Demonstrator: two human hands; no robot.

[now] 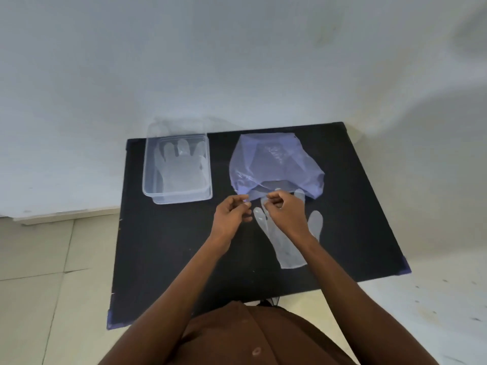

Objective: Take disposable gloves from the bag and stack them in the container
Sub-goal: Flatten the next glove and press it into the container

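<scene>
A thin purple plastic bag [274,164] lies on the black table [184,246], its mouth facing me. My left hand [230,216] pinches the near left edge of the bag's mouth. My right hand [286,213] is closed on the bag's mouth edge just to the right of it. A clear disposable glove [290,248] lies flat on the table below the bag, partly under my right hand and wrist. To the left stands a clear rectangular container [177,197] with clear gloves [181,167] lying flat inside it.
The black table stands against a pale wall [237,61]. Its left and near edges drop to a tiled floor [52,272]. My brown shirt [250,338] fills the bottom of the view.
</scene>
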